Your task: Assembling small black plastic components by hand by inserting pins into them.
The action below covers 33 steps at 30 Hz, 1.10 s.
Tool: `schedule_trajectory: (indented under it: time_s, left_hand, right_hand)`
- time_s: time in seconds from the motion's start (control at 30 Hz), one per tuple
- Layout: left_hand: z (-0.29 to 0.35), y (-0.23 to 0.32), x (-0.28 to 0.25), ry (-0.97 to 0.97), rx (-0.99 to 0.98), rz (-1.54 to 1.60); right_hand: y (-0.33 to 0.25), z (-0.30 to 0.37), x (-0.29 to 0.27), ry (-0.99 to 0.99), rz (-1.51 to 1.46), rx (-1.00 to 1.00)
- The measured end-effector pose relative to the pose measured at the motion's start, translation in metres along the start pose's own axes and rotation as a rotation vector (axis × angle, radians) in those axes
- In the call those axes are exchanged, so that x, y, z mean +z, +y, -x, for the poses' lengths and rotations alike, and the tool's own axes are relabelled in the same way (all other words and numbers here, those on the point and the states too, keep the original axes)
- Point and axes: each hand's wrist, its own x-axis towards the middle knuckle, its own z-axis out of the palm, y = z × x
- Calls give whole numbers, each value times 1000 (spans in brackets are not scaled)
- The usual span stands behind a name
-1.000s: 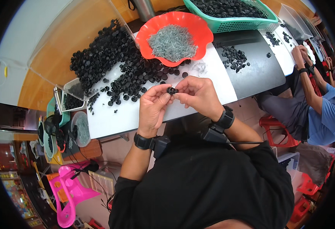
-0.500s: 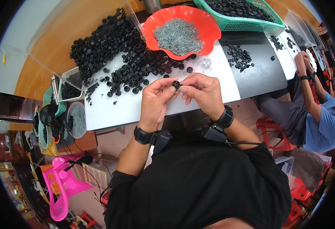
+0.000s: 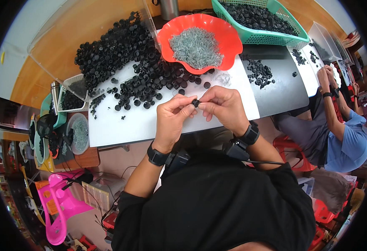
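A small round black plastic part [image 3: 195,103] is pinched between my two hands, above the near edge of the white table top [image 3: 120,131]. My left hand [image 3: 171,119] closes thumb and forefinger on its left side. From the other side, my right hand [image 3: 224,106] grips it with thumb and fingertips. Finer details of the part are too small to make out. Just beyond my hands lie loose black caps [image 3: 143,90], spreading from a large heap [image 3: 108,50]. A red scalloped bowl [image 3: 233,42] of small clear-grey pieces stands farther off.
At the back right stands a green basket [image 3: 271,38] of black parts. A dark mat [image 3: 284,98] carries more parts. Left are a white tray [image 3: 85,108] and a tub of clear pieces [image 3: 79,133]. Another person [image 3: 346,138] works at the right. A pink chair [image 3: 62,209] stands lower left.
The view has shifted slightly, so the table sits a little lower in the picture. Both hands still pinch the small black part, which appears turned a little between the fingertips.
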Motion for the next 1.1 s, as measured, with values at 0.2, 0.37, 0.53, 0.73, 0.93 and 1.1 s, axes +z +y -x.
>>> schedule_trajectory:
  time_s: [0.2, 0.37, 0.53, 0.73, 0.93, 1.1]
  left_hand:
    - [-3, 0, 1, -9, 3, 3]
    - [0, 0, 2, 18, -9, -71]
    - [-2, -3, 0, -5, 3, -42]
    - [0, -1, 4, 20, 26, -120]
    - [-1, -2, -2, 38, -15, 43]
    - [-1, -2, -6, 65, -71, 88]
  right_hand:
    - [-3, -3, -3, -32, -3, 33]
    - [-11, -6, -7, -72, 84, 85]
    - [-16, -8, -9, -115, 137, 142]
    - [-12, -8, -6, -76, 92, 131]
    - [0, -12, -5, -96, 105, 49]
    - [11, -17, -3, -101, 171, -15]
